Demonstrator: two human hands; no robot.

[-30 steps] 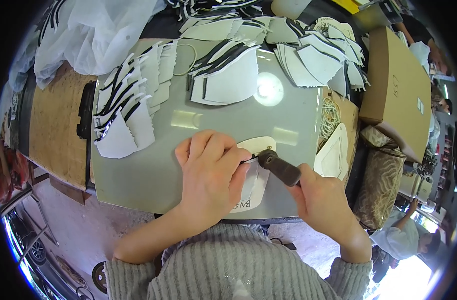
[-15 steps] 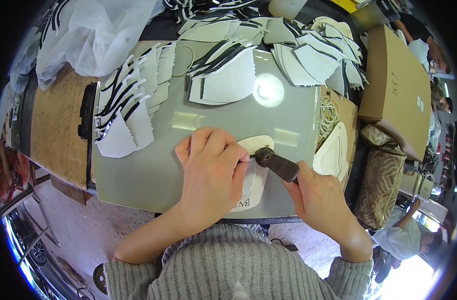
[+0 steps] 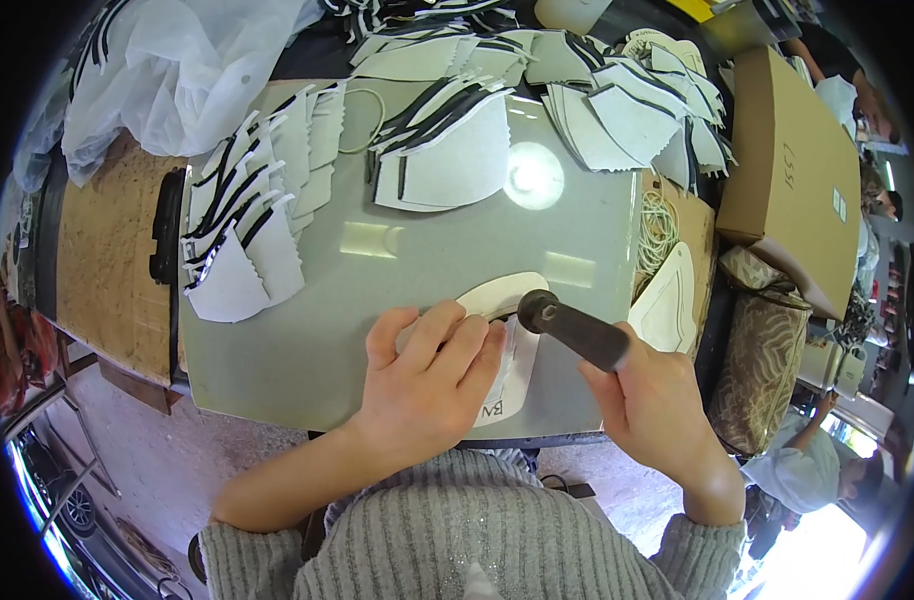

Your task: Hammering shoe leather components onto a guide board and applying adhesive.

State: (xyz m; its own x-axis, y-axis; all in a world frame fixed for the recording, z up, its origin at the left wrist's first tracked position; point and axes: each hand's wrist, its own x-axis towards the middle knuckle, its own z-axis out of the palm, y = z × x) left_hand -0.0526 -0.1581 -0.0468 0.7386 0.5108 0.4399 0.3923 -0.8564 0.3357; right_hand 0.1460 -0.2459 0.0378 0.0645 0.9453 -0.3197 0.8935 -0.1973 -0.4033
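My left hand rests on a pale flat template near the front edge of the grey board. Its bent fingers press a white cut piece with a dark edge against the template; the fingertips partly hide that piece. My right hand is closed around a dark hammer-like tool. The tool's rounded end hovers over or touches the template, just right of my left fingertips; I cannot tell which. Most of its grip is hidden in my palm.
Stacks of white pieces with black edges line the board's far and left sides. To the right are a string coil, another white template, a cardboard box and a patterned pouch. Plastic sheeting lies far left.
My left hand has lowered slightly toward me and its fingers have spread a little. The dark tool has risen and shifted slightly right in my right hand.
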